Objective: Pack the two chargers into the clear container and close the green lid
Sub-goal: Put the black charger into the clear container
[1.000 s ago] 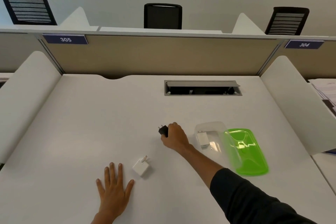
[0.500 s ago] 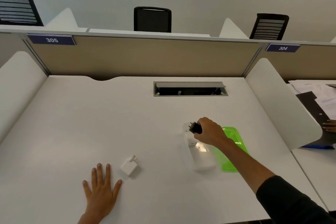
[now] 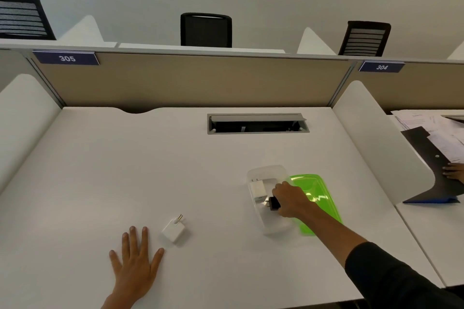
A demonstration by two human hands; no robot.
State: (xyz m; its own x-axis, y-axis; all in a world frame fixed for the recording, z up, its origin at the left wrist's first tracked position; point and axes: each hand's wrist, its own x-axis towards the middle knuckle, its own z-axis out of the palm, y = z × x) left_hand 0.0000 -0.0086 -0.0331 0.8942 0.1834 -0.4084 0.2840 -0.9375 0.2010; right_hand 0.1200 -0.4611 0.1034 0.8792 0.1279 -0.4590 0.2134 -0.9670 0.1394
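The clear container stands on the white desk right of centre, with a white charger lying in its far left part. My right hand reaches into the container and grips a black charger, prongs pointing left, low inside it. The green lid lies flat on the desk, touching the container's right side and partly hidden by my forearm. A second white charger rests on the desk near the front. My left hand lies flat beside it, fingers spread, holding nothing.
A grey cable hatch is set into the desk further back. White side dividers and a beige partition bound the desk. On the neighbouring desk at right are papers, a black folder and another person's hand.
My right hand carried the black charger from the desk's middle rightward and lowered it into the clear container. My left hand stayed flat on the desk.
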